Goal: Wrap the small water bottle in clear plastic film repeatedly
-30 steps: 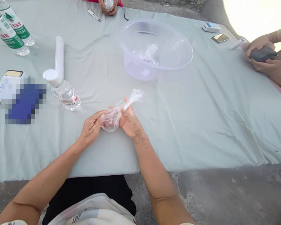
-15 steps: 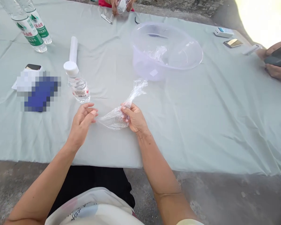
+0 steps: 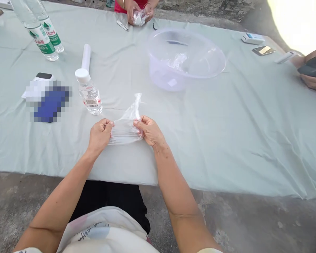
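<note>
A sheet of clear plastic film (image 3: 125, 130) is stretched between my two hands, just above the near part of the table. My left hand (image 3: 99, 136) pinches its left end, fingers closed. On the other side my right hand (image 3: 151, 131) grips the film between thumb and fingers, and a twisted end of it sticks up past that hand. Something reddish shows through the film at my right fingertips; I cannot make out what. Beyond my left hand stands a small water bottle (image 3: 91, 96) with a white cap, touched by neither hand.
A translucent purple basin (image 3: 160, 75) holds crumpled clear plastic (image 3: 179, 61). Behind the small bottle lies a white roll (image 3: 86, 56). Two large water bottles (image 3: 43, 42) stand at the left. Across the table another person's hands (image 3: 140, 12) hold a plastic-wrapped thing; phones lie about.
My left hand has closed on the film's left end and now pulls it taut and wide. The right hand keeps its grip. The view has shifted slightly.
</note>
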`<state>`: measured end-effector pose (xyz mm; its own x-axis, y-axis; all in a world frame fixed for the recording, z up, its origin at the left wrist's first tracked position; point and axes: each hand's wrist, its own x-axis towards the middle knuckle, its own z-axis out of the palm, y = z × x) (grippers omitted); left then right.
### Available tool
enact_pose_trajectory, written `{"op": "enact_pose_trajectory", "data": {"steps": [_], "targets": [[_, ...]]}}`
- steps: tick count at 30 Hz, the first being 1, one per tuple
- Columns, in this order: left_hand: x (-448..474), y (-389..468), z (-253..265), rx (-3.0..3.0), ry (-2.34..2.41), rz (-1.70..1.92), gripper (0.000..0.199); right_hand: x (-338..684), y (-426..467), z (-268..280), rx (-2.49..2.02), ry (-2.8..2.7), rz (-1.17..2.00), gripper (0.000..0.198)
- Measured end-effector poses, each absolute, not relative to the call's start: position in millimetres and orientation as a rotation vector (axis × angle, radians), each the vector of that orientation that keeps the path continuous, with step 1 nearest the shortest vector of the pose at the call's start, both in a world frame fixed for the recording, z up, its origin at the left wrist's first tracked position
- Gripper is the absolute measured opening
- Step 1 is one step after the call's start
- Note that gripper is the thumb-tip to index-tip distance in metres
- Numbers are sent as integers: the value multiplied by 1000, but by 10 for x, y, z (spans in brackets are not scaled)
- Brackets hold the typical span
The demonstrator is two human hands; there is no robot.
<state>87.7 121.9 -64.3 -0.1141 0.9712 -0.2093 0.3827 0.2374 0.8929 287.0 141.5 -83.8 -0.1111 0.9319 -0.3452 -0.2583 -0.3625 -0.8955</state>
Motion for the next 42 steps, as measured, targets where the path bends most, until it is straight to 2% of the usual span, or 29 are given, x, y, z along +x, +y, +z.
{"op": "enact_pose_trajectory", "data": {"steps": [17,21,25,27,31,35,38,42], "targets": [[451,1014,-589,1028,1723,952,15,3020,1409,-762,-1313,-790,1484,40],[482,871,-412,1485,1841,1270,38,2953,1405,-806,-1312,-786,1462,40],[721,954,-367,2068,1602,1044,63,2907,1382,-841,-1302,-840,1505,39],[835,1070,-452,2138,1539,844,57,2894,1363,-824,-1298,-849,1554,39],[938,1220,-658,1901,1520,747,23,2896,1314,-736,-1253,-876,1685,38],[901,1221,-713,1522,1473,944,24,2925,1276,-692,-1209,-1038,1779,59],[832,1228,-700,1329,1518,1018,23,2944,1277,-723,-1181,-1123,1838,51],[707,1249,-689,1286,1662,1036,21,2988,1322,-768,-1252,-1069,1709,37]]}}
